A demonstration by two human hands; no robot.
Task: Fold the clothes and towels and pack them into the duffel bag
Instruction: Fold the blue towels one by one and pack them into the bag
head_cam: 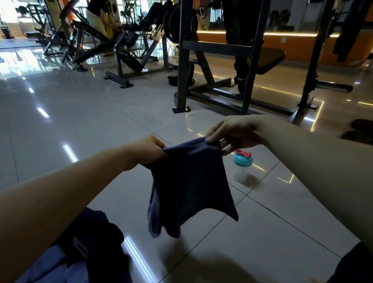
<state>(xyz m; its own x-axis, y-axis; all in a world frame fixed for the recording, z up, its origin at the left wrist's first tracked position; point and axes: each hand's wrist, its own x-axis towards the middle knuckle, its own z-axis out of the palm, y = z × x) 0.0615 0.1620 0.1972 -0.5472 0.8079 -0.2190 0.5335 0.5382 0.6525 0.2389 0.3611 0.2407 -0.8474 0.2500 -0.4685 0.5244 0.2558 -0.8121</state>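
Folding looks midway: left hand [151, 149] and right hand [234, 135] each pinch a top corner of a dark blue cloth [189, 183] hanging unfolded above the floor [62, 133], while the duffel bag [103, 234] at seven o'clock seems, in the dimness, to hold pale items already.

Both arms outstretched, hands [149, 149] [234, 135] pinching — raised, near together

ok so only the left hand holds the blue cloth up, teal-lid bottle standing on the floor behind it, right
No, both: in the head view the left hand and right hand each pinch the blue cloth. The teal-lid bottle does stand behind it.
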